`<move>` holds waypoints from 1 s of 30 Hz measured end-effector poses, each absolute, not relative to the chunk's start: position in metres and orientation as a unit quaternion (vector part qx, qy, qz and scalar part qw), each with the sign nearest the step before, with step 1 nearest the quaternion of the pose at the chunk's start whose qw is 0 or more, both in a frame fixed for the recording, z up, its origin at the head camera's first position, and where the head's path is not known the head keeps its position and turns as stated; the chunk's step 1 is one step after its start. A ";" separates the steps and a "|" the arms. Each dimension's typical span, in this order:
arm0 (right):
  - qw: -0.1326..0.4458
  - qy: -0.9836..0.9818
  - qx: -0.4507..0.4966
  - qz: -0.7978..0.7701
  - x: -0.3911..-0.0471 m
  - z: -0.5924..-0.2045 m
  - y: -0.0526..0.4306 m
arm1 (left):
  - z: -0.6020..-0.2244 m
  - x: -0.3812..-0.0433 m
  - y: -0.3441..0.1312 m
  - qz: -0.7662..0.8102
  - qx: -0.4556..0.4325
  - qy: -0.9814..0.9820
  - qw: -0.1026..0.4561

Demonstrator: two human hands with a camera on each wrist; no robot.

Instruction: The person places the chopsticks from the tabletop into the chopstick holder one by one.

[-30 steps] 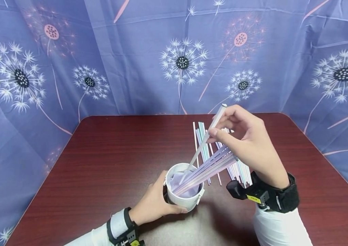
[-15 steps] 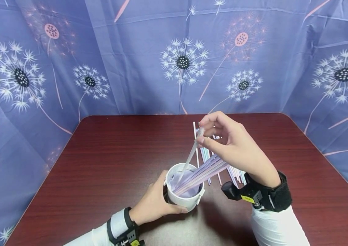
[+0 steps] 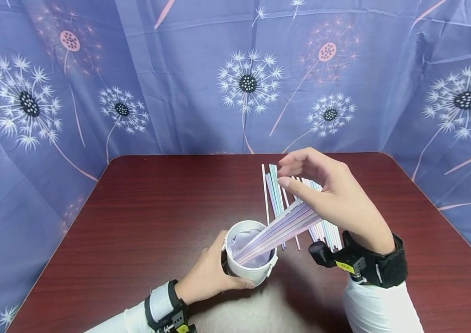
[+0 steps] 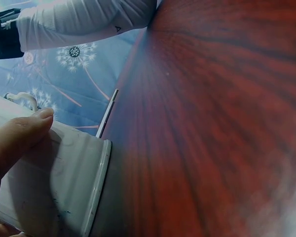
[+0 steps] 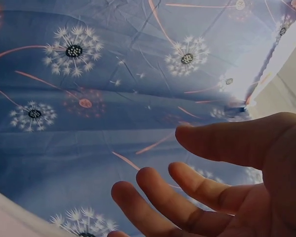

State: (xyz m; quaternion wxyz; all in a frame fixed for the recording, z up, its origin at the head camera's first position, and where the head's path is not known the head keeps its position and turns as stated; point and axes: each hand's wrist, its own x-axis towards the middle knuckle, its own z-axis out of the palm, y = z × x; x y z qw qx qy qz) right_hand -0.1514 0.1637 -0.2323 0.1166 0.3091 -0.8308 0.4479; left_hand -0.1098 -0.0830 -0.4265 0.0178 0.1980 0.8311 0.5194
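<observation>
A small white bucket (image 3: 247, 276) with lugs on its sides stands on the table, tilted slightly. My left hand (image 3: 205, 276) grips it from the left, thumb across the near side; in the left wrist view the thumb (image 4: 24, 136) lies along the white wall. Several lilac and pinkish straws (image 3: 275, 231) lean out of the bucket toward the upper right. Over their upper ends hovers my right hand (image 3: 333, 196), fingers loosely bent with nothing between them. The right wrist view shows its thumb and fingers (image 5: 170, 197) apart.
More straws (image 3: 276, 196) in white, lilac, mint and pink lie on the dark red wooden table (image 3: 164, 203) behind the bucket and beneath the right hand. A blue dandelion-print cloth (image 3: 185, 83) hangs behind and beside the table.
My right hand moved left and down with a whitish straw, let it go into the bucket, then drew back to the right. The straw now lies with the leaning bunch. The left hand stayed put.
</observation>
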 end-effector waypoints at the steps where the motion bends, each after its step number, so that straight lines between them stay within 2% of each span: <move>1: 0.123 -0.833 0.306 0.444 -0.152 -0.232 0.166 | -0.426 -0.110 -0.083 0.519 0.198 0.832 0.017; 7: 0.165 -0.872 0.221 0.404 -0.162 -0.232 0.185 | -0.427 -0.111 -0.084 0.517 0.198 0.832 0.015; 15: 0.189 -0.936 0.088 0.283 -0.201 -0.248 0.228 | -0.426 -0.110 -0.084 0.519 0.200 0.831 0.016; 24: 0.080 -0.970 0.013 0.228 -0.245 -0.285 0.262 | -0.427 -0.111 -0.085 0.514 0.198 0.835 0.013; 30: -0.055 -0.972 -0.014 0.229 -0.266 -0.317 0.276 | -0.426 -0.109 -0.084 0.525 0.196 0.828 0.020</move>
